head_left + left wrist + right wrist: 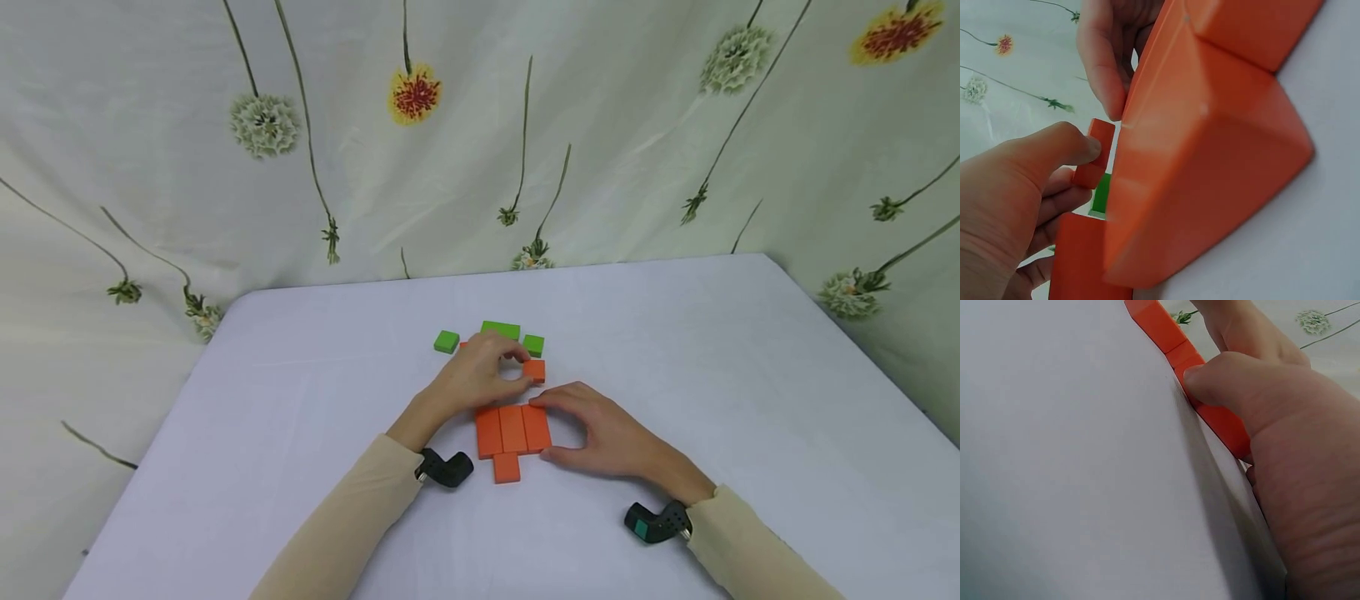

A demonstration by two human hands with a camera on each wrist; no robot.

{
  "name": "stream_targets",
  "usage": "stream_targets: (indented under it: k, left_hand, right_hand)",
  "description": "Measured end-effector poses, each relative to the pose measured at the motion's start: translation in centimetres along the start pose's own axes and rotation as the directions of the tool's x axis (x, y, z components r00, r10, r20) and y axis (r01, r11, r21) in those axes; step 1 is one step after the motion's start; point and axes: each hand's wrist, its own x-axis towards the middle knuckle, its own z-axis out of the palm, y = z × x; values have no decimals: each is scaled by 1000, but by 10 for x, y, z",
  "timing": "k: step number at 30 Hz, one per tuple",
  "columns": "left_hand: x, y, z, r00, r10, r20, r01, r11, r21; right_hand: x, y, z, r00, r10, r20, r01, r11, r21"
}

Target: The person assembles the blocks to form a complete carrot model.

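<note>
Between the thumb and fingers of my left hand (480,367) is a small orange block (534,372); the left wrist view shows the thumb pressed on that same block (1102,140). Three long orange blocks (513,429) lie side by side on the table. My right hand (603,429) grips the rightmost one at its two ends, the thumb at the near end and the fingers at the far end. In the right wrist view the thumb (1216,381) touches its orange side. Against the near edge of the row sits a small square orange block (506,468).
Beyond the left hand lie a green square block (447,342), a longer green block (501,330) and another green square (533,345). Another orange piece is mostly hidden behind the left hand. A white-covered table (675,333) meets a flowered cloth (465,192) at the back.
</note>
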Motion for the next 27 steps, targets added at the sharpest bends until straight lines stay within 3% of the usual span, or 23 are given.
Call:
stream_targets:
  k: [11,17,27]
  left_hand:
    - [-21,1,-10,995,23,-101,-31,997,-77]
    - [-33,8,-14,986,81,-144,-93,993,-79]
    - [-52,25,-15,974,161,-157,-184,973,-141]
  right_hand:
    - [1,1,0,1000,15,11,-15,1000,-3]
    - [1,0,-1,1000,15,11,-15,1000,3]
    - [0,0,-1,1000,10,14,-10,1000,18]
